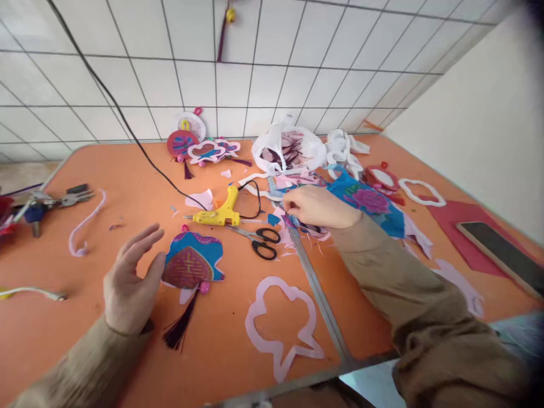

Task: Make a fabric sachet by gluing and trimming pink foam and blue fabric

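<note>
My left hand (130, 280) hovers with fingers spread beside a blue and purple lock-shaped fabric ornament (193, 263) with a dark tassel (181, 326); the thumb lies at its left edge. My right hand (317, 207) reaches to the middle of the orange table (127, 187), fingers curled down onto small blue and pink scraps (283, 218) there. What the fingers pinch is too small to make out. A yellow glue gun (216, 214) and black-handled scissors (259, 241) lie between the hands. A pink cloud-shaped frame cutout (283, 323) lies near the front edge.
A black cord (123, 119) runs from the glue gun up across the tiled wall. Finished ornaments (199, 147), a white plastic bag (287, 147), blue floral fabric (368, 201), red paper (461, 226) and a dark board (501, 255) sit at the back and right. Keys (55, 199) lie at left.
</note>
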Available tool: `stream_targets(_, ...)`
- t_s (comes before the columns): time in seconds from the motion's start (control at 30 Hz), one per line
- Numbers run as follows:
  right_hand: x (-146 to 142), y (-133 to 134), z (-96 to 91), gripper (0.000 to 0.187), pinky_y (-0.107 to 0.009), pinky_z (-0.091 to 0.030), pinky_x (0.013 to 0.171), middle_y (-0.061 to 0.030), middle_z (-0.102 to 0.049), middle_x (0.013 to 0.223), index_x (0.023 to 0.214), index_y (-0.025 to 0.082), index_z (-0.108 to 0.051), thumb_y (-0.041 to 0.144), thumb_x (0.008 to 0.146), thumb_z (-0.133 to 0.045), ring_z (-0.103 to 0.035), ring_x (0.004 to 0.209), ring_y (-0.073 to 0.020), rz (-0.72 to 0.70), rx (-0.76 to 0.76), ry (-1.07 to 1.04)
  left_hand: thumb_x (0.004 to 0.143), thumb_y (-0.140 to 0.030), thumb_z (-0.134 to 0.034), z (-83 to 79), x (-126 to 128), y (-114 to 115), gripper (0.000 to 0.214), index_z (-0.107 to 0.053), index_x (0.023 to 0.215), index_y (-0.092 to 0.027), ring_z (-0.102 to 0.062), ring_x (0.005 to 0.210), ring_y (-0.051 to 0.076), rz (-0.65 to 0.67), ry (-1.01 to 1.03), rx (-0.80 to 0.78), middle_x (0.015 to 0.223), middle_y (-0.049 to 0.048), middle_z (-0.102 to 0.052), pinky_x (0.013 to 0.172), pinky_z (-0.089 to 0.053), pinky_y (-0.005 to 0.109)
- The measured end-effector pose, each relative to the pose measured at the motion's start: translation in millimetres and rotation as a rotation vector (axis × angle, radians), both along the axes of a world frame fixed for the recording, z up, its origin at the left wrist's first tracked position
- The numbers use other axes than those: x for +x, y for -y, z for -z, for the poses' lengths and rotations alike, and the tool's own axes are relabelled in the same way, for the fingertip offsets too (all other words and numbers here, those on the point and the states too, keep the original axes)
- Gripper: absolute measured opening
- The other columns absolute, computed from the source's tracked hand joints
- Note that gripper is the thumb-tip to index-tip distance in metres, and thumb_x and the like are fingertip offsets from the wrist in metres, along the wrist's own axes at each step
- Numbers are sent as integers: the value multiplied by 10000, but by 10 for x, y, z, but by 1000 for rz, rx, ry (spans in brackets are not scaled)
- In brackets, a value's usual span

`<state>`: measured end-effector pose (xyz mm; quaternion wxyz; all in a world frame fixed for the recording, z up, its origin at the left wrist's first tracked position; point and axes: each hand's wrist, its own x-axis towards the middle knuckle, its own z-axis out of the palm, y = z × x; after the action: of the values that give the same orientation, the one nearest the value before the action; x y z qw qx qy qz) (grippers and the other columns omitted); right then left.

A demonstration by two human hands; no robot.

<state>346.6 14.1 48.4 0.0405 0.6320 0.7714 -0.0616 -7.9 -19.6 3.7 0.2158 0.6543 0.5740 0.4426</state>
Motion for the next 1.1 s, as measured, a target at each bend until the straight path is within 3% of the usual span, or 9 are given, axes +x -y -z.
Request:
stream_targets(0.07, 23, 0, -31, 178, -265, -314, 602, -45, -682, 738, 736, 180, -656, 92, 760, -502, -611, 720, -187, 0, 13, -18, 825, -334, -597, -54, -13, 12, 321, -695, 1070, -151, -704, 820, 197, -14, 36, -60, 1000, 91, -743, 760, -586, 316)
stream_targets(0.13, 49, 0, -62, 181, -263, -340, 626, -40, -688, 735, 757, 177, -670, 93, 763, -510, -609, 697, -179, -26, 22, -49, 840, -348, -567, -129, -13, 72, 293, -710, 1013, -159, -668, 575, 149, 18, 44, -150, 801, 49, -753, 572, -574, 262)
stream_targets(0.27, 89, 7, -104, 257, -264, -368, 678, -58, -722, 858, 906, 176, -726, 83, 779, -524, -628, 759, -182, -75, -25, -52, 835, -347, -583, -235, 35, 291, 230, -748, 858, -188, -660, 481, 140, 375, -148, -214, 619, 3, -733, 484, -541, 200)
stream_targets(0.33, 84, 8, -111, 266, -261, -366, 678, -57, -724, 892, 932, 183, -737, 83, 771, -549, -631, 797, -185, -85, -50, -39, 858, -327, -580, -218, 71, 377, 210, -752, 887, -209, -688, 540, 147, 504, -262, -86, 686, 4, -757, 507, -543, 193)
stream_targets(0.47, 23, -2, -74, 267, -247, -343, 631, -35, -713, 865, 921, 192, -737, 69, 735, -590, -620, 802, -172, -100, -105, -15, 908, -274, -529, -82, 136, 407, 226, -722, 990, -191, -741, 714, 172, 487, -409, 216, 908, 50, -782, 605, -566, 205)
stream_targets(0.6, -27, -20, 9, 215, -244, -311, 595, -40, -703, 876, 824, 184, -717, 57, 708, -589, -612, 805, -171, -121, -100, 11, 928, -264, -504, 21, 168, 378, 235, -700, 1018, -172, -749, 753, 179, 514, -476, 304, 918, 62, -781, 619, -571, 213)
stream_targets(0.8, -2, -7, 20, 167, -253, -286, 572, -47, -694, 836, 718, 179, -662, 54, 709, -552, -603, 772, -174, -135, -91, 58, 934, -226, -497, 9, 162, 400, 228, -707, 962, -142, -750, 765, 175, 514, -492, 420, 912, 88, -780, 677, -570, 210)
stream_targets(0.97, -35, 2, 35, 79, -254, -274, 561, -47, -698, 859, 768, 181, -669, 134, 720, -627, -615, 810, -195, -81, -113, 90, 931, -199, -488, 16, 146, 397, 228, -711, 924, -150, -739, 698, 174, 504, -524, 441, 849, 71, -772, 584, -545, 227)
stream_targets(1.1, -61, 12, 24, 108, -254, -266, 545, -36, -685, 789, 697, 170, -652, 71, 695, -609, -612, 771, -183, -75, -139, 102, 940, -230, -485, 51, 156, 385, 239, -711, 912, -158, -730, 656, 166, 538, -523, 462, 813, 52, -766, 573, -551, 235)
